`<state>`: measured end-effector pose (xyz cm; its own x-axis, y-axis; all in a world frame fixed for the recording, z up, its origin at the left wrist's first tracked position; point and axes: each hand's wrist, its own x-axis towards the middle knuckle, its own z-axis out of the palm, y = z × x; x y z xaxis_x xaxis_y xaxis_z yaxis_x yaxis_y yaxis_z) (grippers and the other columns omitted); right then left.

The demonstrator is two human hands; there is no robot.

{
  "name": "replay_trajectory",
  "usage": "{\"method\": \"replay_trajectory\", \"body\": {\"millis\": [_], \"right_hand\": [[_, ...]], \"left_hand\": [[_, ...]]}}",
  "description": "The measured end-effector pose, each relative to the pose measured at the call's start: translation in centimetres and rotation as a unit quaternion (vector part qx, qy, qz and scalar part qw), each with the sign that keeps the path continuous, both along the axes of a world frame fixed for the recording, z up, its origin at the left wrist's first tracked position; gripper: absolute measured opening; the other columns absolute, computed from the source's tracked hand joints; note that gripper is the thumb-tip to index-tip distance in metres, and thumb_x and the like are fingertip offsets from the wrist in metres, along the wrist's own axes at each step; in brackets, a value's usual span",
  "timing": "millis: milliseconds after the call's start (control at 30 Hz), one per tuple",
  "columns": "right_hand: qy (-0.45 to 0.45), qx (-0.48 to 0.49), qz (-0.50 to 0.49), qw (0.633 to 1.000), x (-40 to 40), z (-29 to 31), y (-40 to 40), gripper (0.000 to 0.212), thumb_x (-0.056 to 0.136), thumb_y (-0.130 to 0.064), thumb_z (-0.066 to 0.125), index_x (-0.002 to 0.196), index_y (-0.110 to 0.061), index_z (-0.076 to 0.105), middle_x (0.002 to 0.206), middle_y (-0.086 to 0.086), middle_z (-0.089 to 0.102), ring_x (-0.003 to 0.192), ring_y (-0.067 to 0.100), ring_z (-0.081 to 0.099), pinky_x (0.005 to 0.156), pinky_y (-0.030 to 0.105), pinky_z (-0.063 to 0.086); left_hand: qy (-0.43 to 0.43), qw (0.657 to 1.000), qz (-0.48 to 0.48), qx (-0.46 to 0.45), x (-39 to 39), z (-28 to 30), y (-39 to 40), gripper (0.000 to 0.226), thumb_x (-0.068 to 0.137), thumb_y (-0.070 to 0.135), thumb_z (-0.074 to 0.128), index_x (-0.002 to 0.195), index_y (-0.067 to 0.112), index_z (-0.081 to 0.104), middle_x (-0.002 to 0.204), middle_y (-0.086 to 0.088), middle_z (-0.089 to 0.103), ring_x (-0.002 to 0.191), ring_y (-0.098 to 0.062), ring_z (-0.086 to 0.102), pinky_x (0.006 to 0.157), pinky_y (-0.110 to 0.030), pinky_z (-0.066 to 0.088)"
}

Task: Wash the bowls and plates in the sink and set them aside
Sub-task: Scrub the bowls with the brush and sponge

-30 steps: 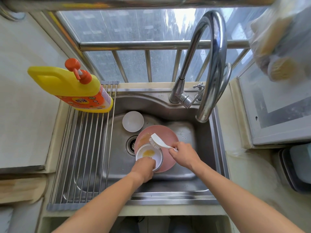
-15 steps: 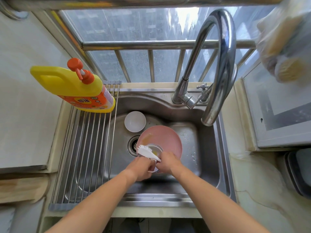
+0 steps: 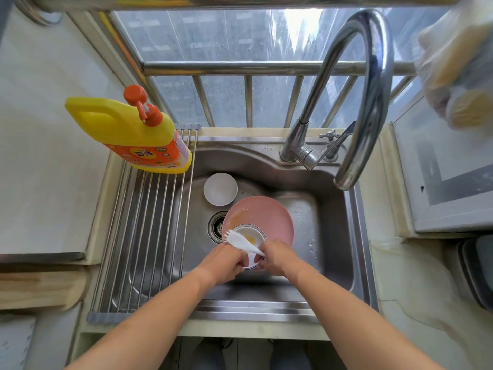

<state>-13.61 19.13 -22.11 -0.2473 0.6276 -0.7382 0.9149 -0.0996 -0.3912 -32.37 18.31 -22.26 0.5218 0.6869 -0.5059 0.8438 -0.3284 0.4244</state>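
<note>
- Right hand (image 3: pixel 277 259): fingers curled tight around the white brush (image 3: pixel 241 240) handle, bristles over the small bowl's (image 3: pixel 250 237) left rim.
- Left hand (image 3: pixel 226 259): fingers clamped on that bowl's near edge.
- Bowl sits on the pink plate (image 3: pixel 266 213), right of the sink drain (image 3: pixel 217 227).
- White bowl (image 3: pixel 220 188): just behind the drain.

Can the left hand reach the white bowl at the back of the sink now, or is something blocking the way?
Probably yes. The white bowl sits uncovered beyond the drain, with bare sink floor between. But the left hand is busy gripping the small dirty bowl on the pink plate, so it must let go first.
</note>
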Motion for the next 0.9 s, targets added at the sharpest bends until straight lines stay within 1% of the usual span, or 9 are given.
{"method": "replay_trajectory", "body": {"millis": [167,233,333,400,500,633,733,833,900], "right_hand": [[0.045,-0.003,-0.049,0.998,0.8,0.8,0.0,0.015,0.088,-0.027,0.071,0.103,-0.025,0.077,0.102,0.002,0.074,0.098,0.023,0.065,0.082,0.029,0.05],[0.1,-0.02,-0.089,0.991,1.1,1.5,0.3,0.001,0.091,-0.027,0.072,0.09,-0.027,0.073,0.086,-0.004,0.069,0.084,0.016,0.061,0.068,0.023,0.042],[0.187,-0.057,-0.189,0.962,1.2,2.9,0.8,0.017,0.094,-0.022,0.07,0.078,-0.027,0.064,0.061,-0.011,0.052,0.056,0.009,0.047,0.048,0.017,0.034],[0.223,-0.054,-0.263,0.937,1.1,4.0,0.9,0.012,0.096,-0.023,0.067,0.084,-0.023,0.065,0.06,-0.008,0.048,0.048,0.009,0.04,0.042,0.02,0.032],[0.213,0.016,-0.321,0.923,1.3,5.3,1.2,0.014,0.098,-0.031,0.06,0.104,-0.017,0.059,0.076,-0.007,0.055,0.06,0.008,0.047,0.05,0.021,0.036],[0.138,0.104,-0.24,0.955,2.6,6.3,1.7,0.009,0.097,-0.024,0.053,0.09,-0.02,0.057,0.079,-0.003,0.059,0.074,0.022,0.055,0.06,0.033,0.041],[0.139,0.126,-0.165,0.968,3.7,7.1,1.8,0.035,0.098,-0.031,0.057,0.063,-0.034,0.057,0.058,-0.011,0.054,0.066,0.014,0.051,0.058,0.03,0.036],[0.108,0.11,-0.122,0.98,4.4,7.2,1.7,0.046,0.1,-0.037,0.056,0.057,-0.022,0.049,0.052,-0.005,0.045,0.057,0.014,0.04,0.056,0.033,0.03],[0.07,0.085,-0.162,0.981,4.6,6.7,1.9,0.051,0.1,-0.033,0.055,0.054,-0.017,0.038,0.052,-0.002,0.041,0.054,0.018,0.036,0.054,0.036,0.027]], "left_hand": [[-0.024,1.0,-0.008,0.009,-0.1,1.1,0.0,0.011,0.085,0.02,0.053,0.088,0.026,0.062,0.094,-0.001,0.067,0.086,-0.026,0.056,0.067,-0.03,0.038],[-0.046,0.999,0.011,-0.01,-0.5,1.2,-0.1,0.011,0.09,0.021,0.051,0.091,0.022,0.062,0.095,-0.003,0.067,0.085,-0.026,0.057,0.07,-0.032,0.04],[-0.111,0.982,0.121,-0.088,-0.9,1.6,-0.1,0.019,0.093,0.017,0.059,0.075,0.023,0.056,0.075,0.002,0.057,0.069,-0.01,0.048,0.068,-0.028,0.038],[-0.148,0.958,0.201,-0.14,-0.9,2.0,0.5,0.033,0.094,0.013,0.062,0.065,0.021,0.047,0.065,0.008,0.044,0.06,-0.004,0.039,0.062,-0.025,0.033],[-0.182,0.919,0.285,-0.203,-0.9,2.1,1.1,0.024,0.096,0.015,0.058,0.073,0.012,0.058,0.07,0.008,0.047,0.065,-0.006,0.041,0.064,-0.028,0.032],[-0.236,0.834,0.434,-0.245,-0.6,1.9,1.9,0.024,0.103,0.015,0.053,0.098,0.0,0.071,0.088,-0.004,0.063,0.081,-0.016,0.053,0.076,-0.03,0.041],[-0.231,0.789,0.502,-0.268,-0.2,2.3,2.8,0.023,0.101,0.022,0.053,0.098,0.007,0.07,0.09,-0.008,0.063,0.082,-0.022,0.053,0.078,-0.033,0.041],[-0.226,0.779,0.513,-0.28,0.0,2.2,3.6,0.028,0.074,0.039,0.058,0.092,0.018,0.057,0.086,-0.005,0.05,0.082,-0.02,0.041,0.078,-0.033,0.03],[-0.228,0.79,0.494,-0.283,-0.4,0.9,3.9,0.035,0.067,0.043,0.057,0.093,0.02,0.056,0.086,-0.004,0.049,0.084,-0.019,0.04,0.079,-0.034,0.029]]}}
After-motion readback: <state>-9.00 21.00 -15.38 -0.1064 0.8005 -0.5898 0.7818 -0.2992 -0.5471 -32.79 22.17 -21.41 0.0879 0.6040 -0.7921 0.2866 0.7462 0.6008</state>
